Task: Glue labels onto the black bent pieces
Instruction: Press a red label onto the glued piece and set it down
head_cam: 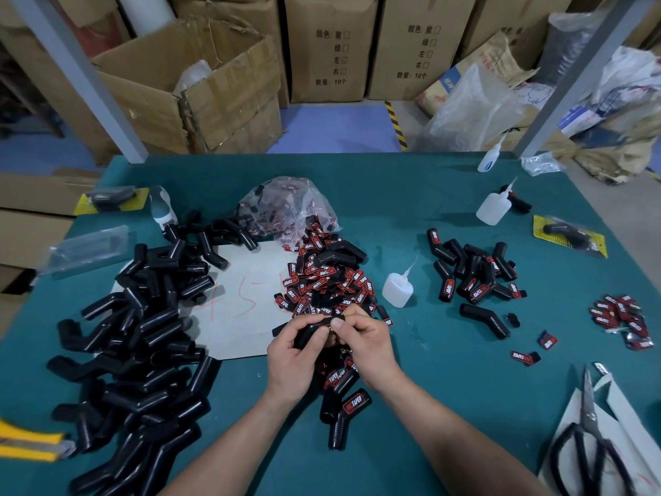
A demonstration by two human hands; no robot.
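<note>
Black bent piece is held just above the table, mid-width, toward its near edge. It looks light, rubbery and a bit slick, so grip a straight leg, not the bend. Your left hand curls round the lower leg. Your right hand pinches the upper end; any label there is hidden.

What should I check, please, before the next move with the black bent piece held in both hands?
1. Grip of left hand on black bent piece: ok.
2. Pinch of right hand on its end: ok.
3. A label seated on it: cannot tell, fingers hide that spot.
4. Nearest glue bottle standing right of the label pile: ok.
5. Glue on the piece: cannot tell.
</note>
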